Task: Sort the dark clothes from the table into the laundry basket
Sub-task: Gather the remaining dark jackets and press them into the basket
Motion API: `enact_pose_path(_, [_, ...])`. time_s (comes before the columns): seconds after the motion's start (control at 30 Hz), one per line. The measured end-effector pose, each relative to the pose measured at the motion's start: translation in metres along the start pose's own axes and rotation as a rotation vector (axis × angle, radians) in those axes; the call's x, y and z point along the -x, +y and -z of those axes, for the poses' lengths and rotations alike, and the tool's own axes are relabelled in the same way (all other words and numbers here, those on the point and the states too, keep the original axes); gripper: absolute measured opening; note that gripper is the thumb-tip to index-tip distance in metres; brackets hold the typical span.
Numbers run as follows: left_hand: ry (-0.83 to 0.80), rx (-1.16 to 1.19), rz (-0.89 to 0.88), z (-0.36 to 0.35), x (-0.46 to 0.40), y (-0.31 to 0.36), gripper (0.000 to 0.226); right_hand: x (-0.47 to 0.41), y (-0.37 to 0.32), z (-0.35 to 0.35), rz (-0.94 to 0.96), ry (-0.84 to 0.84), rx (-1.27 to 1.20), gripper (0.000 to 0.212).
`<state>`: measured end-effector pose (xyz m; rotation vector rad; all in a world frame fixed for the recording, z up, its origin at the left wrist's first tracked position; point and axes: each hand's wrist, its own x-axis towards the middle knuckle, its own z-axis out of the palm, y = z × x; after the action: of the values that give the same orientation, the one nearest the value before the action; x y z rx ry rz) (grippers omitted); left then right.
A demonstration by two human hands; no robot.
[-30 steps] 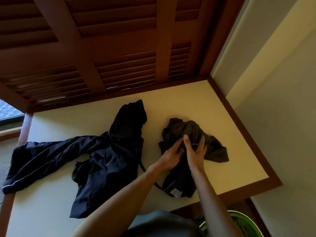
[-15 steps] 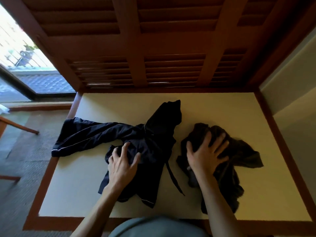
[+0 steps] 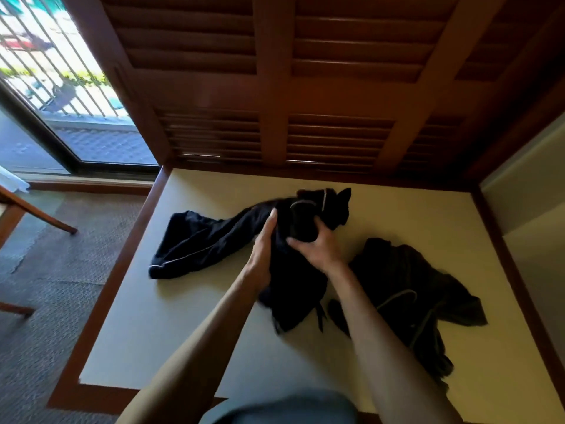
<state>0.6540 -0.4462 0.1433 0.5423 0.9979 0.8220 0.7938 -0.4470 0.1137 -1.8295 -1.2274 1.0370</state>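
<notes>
Right grip [image 3: 315, 244] moved off grey garment [image 3: 412, 286] onto jacket [image 3: 208, 240], fingers curled round bunched fabric. Left grip [image 3: 263, 243] flat, fingers straight against jacket. Both forearms reach forward. Both clothes lie on surface [image 3: 153, 316].

Black jacket [image 3: 208, 240], pale piping; charcoal garment [image 3: 406, 289]; cream table [image 3: 183, 325].

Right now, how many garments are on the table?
2. A black jacket at centre, the left hand touching, right hand gripping it; a dark grey garment to its right. Others may hide underneath.
</notes>
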Motion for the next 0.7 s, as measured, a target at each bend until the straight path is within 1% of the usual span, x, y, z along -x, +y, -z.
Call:
enact_pose_path(0.07, [-0.14, 0.083, -0.048, -0.029, 0.007, 0.018, 0.056, 0.01, -0.025, 0.033, 0.149, 0.175, 0.168, 0.072])
enact_pose_path(0.17, [-0.21, 0.148, -0.084, -0.065, 0.019, 0.029, 0.055, 0.028, -0.063, 0.075, 0.325, 0.354, 0.384, 0.071])
enact_pose_path(0.23, [-0.27, 0.184, -0.109, -0.077, 0.026, 0.024, 0.054, 0.035, -0.08, 0.082, 0.391, 0.437, 0.445, 0.069])
enact_pose_path(0.3, [-0.283, 0.202, -0.118, -0.077, 0.031, 0.014, 0.054, 0.035, -0.079, 0.071, 0.41, 0.449, 0.495, 0.066])
enact_pose_path(0.37, [-0.268, 0.179, -0.107, -0.061, 0.03, 0.003, 0.055, 0.031, -0.062, 0.047, 0.387, 0.373, 0.553, 0.063])
enact_pose_path(0.4, [-0.232, 0.14, -0.108, -0.047, 0.027, -0.001, 0.053, 0.028, -0.049, 0.033, 0.372, 0.32, 0.578, 0.062])
enact_pose_path(0.43, [-0.175, 0.056, -0.12, -0.033, 0.024, -0.004, 0.051, 0.026, -0.035, 0.017, 0.364, 0.266, 0.615, 0.062])
enact_pose_path(0.47, [-0.098, -0.085, -0.133, -0.015, 0.018, -0.007, 0.048, 0.025, -0.019, 0.002, 0.356, 0.21, 0.665, 0.061])
enact_pose_path(0.53, [0.009, -0.443, -0.105, 0.021, 0.006, -0.012, 0.041, 0.026, 0.017, -0.028, 0.279, 0.056, 0.756, 0.062])
enact_pose_path(0.6, [0.018, -0.842, -0.029, 0.05, -0.002, -0.013, 0.044, 0.033, 0.052, -0.048, 0.146, -0.103, 0.802, 0.064])
enact_pose_path(0.63, [0.019, -1.038, -0.01, 0.057, -0.002, -0.01, 0.042, 0.037, 0.065, -0.053, 0.086, -0.154, 0.799, 0.063])
enact_pose_path(0.67, [0.027, -1.207, -0.027, 0.06, -0.003, -0.006, 0.038, 0.04, 0.076, -0.055, 0.052, -0.179, 0.792, 0.063])
enact_pose_path(0.7, [0.047, -1.342, -0.069, 0.06, -0.004, -0.001, 0.041, 0.042, 0.081, -0.054, 0.043, -0.19, 0.794, 0.062])
